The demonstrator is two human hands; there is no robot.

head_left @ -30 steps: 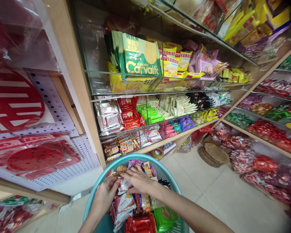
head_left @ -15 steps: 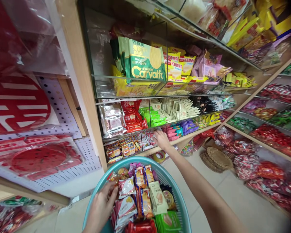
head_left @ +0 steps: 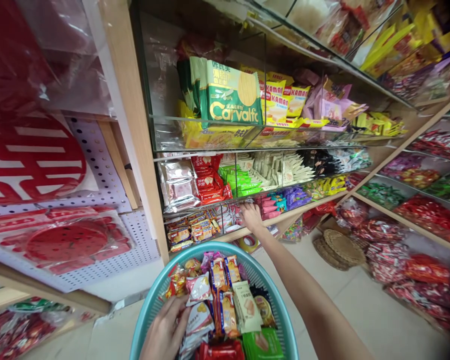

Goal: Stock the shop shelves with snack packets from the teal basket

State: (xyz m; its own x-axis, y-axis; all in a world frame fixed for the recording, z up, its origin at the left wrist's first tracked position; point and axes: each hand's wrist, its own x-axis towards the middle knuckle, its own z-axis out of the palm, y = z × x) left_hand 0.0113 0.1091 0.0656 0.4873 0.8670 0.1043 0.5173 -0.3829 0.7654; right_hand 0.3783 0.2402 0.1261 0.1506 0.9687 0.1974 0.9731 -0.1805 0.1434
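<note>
A teal plastic basket [head_left: 147, 307] at the bottom centre holds several wrapped snacks, among them a cream packet [head_left: 246, 306] and a green packet [head_left: 262, 344]. My left hand [head_left: 168, 322] lies over the basket's left side, fingers curled against white and pink packets [head_left: 198, 320]; whether it grips one is hidden. My right hand [head_left: 250, 216] reaches into the lowest shelf compartment, at pink and white packets [head_left: 230, 216]. Its fingertips are partly hidden among them, and what they hold cannot be made out.
Shelves above carry green Carvalfo packs [head_left: 230, 95], yellow packets [head_left: 277, 102] and red packets [head_left: 206, 177]. Woven round mats [head_left: 339, 249] and bagged red sweets [head_left: 390, 260] lie on the floor at right. A wooden post [head_left: 135, 110] stands left of the shelves.
The view has shifted slightly, moving the shelves rightward. My left hand has moved a little down over the packets, uncovering red and gold sweets at the basket's left. My right hand stays in the same compartment.
</note>
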